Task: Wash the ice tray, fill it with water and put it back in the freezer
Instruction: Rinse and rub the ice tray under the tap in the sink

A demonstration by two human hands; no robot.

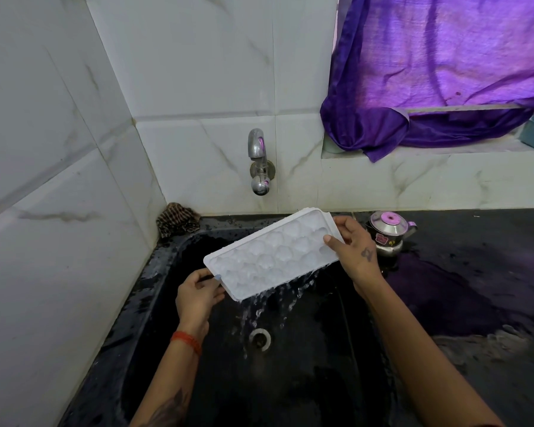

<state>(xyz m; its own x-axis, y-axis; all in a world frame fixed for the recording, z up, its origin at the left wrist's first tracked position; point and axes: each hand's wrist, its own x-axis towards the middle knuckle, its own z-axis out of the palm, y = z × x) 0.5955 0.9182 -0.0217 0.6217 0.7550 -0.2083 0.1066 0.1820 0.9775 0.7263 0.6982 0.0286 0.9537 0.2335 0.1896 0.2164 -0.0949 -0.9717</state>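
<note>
Head view: at frame centre I grip the tray [272,252] over the sink [305,380], my left hand [198,292] pinching its lower-left end, my right hand [353,246] its upper-right end, water spilling off the near long edge.

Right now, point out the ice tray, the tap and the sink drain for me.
ice tray [269,254]: head view, middle of its dimpled face.
tap [260,185]: head view, the round spout end.
sink drain [260,339]: head view, its metal ring on the sink floor.
</note>
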